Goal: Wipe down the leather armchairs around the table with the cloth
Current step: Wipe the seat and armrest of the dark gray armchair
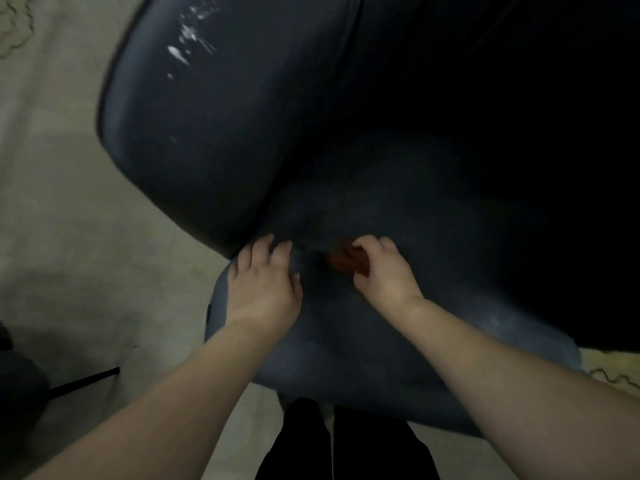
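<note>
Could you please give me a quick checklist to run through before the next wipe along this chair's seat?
1. Cloth gripped by right hand: ok.
2. Cloth touching the seat: ok, near the crease at the backrest.
3. Left hand bracing on the seat, apart from the cloth: ok.
4. Backrest clean: not ok, whitish streaks near its top.
5. Seat's right side clean: cannot tell, too dark.
</note>
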`<state>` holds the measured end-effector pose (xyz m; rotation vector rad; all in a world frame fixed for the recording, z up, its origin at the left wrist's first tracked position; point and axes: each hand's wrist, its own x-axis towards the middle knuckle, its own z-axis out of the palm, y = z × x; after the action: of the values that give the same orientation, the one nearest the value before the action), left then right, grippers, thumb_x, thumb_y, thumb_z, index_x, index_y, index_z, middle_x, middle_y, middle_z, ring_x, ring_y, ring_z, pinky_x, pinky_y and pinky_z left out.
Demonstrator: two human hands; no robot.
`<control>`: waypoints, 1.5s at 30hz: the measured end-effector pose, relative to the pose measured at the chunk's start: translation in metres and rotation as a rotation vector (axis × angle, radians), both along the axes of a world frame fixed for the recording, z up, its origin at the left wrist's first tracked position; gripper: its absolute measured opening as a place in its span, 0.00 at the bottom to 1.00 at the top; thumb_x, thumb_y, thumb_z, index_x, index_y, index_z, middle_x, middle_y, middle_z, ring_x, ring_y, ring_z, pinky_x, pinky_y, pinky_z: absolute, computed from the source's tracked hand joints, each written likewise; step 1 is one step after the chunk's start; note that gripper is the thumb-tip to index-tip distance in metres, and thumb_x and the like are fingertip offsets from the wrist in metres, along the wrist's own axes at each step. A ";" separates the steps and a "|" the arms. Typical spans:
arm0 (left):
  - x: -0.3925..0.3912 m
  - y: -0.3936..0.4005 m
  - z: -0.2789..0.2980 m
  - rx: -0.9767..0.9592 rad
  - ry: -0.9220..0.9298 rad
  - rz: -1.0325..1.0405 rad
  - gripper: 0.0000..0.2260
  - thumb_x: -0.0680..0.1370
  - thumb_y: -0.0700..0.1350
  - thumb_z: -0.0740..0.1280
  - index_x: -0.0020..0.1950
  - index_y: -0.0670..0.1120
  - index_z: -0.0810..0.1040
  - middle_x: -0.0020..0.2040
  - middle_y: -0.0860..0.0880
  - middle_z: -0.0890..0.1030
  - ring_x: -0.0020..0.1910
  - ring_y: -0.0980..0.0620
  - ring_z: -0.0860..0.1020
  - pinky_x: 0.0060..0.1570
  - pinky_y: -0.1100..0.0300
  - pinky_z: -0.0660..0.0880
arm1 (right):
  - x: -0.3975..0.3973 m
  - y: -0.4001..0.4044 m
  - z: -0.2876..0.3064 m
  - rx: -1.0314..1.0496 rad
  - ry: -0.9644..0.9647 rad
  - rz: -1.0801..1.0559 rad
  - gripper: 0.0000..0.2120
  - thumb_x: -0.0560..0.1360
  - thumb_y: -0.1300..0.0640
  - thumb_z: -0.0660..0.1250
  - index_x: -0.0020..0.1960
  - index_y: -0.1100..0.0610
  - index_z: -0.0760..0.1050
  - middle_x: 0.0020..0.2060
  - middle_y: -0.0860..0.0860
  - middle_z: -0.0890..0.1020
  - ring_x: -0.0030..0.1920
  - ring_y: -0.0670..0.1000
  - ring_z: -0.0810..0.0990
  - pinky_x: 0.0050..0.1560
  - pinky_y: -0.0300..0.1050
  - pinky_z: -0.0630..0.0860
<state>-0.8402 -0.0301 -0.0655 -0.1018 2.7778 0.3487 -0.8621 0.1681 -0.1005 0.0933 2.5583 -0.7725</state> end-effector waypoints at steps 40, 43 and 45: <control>-0.180 -0.161 0.193 0.034 -0.013 -0.566 0.33 0.79 0.53 0.61 0.79 0.51 0.47 0.78 0.48 0.55 0.73 0.45 0.57 0.71 0.52 0.59 | -0.053 -0.170 0.195 -0.461 0.227 -0.810 0.24 0.74 0.50 0.70 0.68 0.38 0.70 0.55 0.42 0.72 0.51 0.31 0.72 0.46 0.22 0.67; -0.193 -0.164 0.188 0.138 -0.039 -0.634 0.34 0.79 0.51 0.63 0.79 0.50 0.47 0.76 0.50 0.58 0.72 0.47 0.59 0.71 0.55 0.58 | -0.055 -0.189 0.191 -0.458 0.261 -0.916 0.25 0.74 0.51 0.69 0.70 0.38 0.68 0.55 0.41 0.71 0.52 0.28 0.71 0.47 0.18 0.65; -0.198 -0.166 0.184 0.221 -0.050 -0.622 0.34 0.79 0.50 0.64 0.79 0.51 0.48 0.73 0.52 0.61 0.70 0.49 0.62 0.69 0.57 0.61 | -0.054 -0.201 0.187 -0.442 0.300 -0.954 0.27 0.75 0.52 0.68 0.71 0.39 0.66 0.54 0.42 0.69 0.53 0.32 0.72 0.50 0.19 0.65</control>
<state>-1.0382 -0.1959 0.1182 0.7721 2.5309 0.4668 -0.9156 -0.0331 0.0867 1.1800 2.4547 -1.7768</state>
